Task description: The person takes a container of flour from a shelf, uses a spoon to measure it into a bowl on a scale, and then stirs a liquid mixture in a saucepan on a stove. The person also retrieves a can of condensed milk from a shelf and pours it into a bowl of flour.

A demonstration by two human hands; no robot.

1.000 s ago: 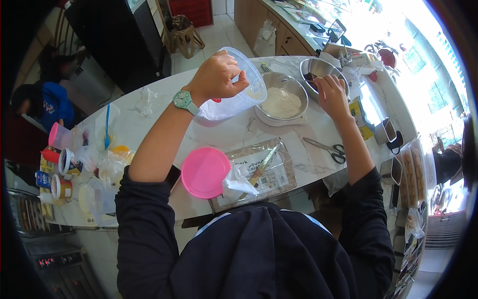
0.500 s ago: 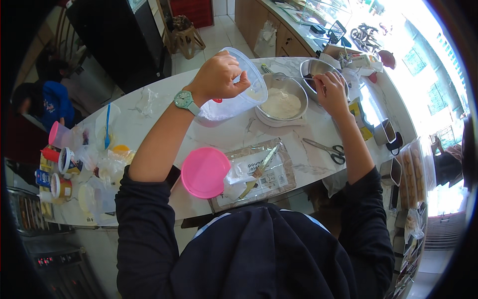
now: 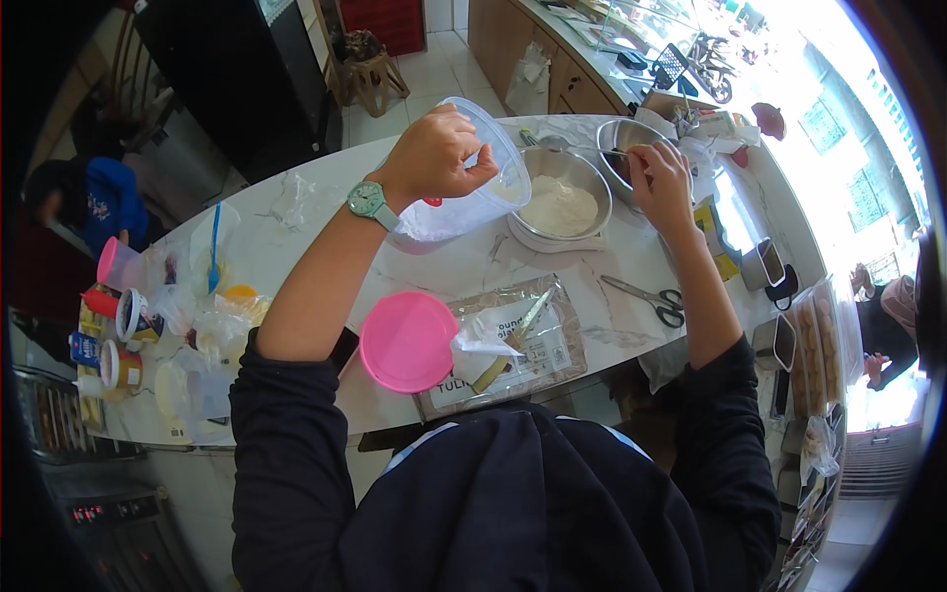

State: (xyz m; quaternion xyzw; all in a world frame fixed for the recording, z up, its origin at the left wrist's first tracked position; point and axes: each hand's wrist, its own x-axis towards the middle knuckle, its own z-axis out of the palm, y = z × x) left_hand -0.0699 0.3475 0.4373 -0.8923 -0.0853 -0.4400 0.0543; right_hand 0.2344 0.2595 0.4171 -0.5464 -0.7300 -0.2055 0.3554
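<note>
We logged pink lid (image 3: 407,342); above it, translucent bluish tub (image 3: 508,163), white powder (image 3: 557,205), mint-green watch (image 3: 366,199); under it, grey-veined white tabletop (image 3: 459,271).

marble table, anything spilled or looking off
The clear tub at the left hand leans toward the powder bowl instead of standing upright. A crumpled white wrapper looks untidy on the flat package. No clear spill shows.

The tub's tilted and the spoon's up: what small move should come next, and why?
Probably bring the metal spoon, held in the right hand, into the plastic tub's mouth. The tub tilts toward the steel bowl with the left hand at it; white powder lies inside, and the spoon's head is outside, near the bowl's far rim.
</note>
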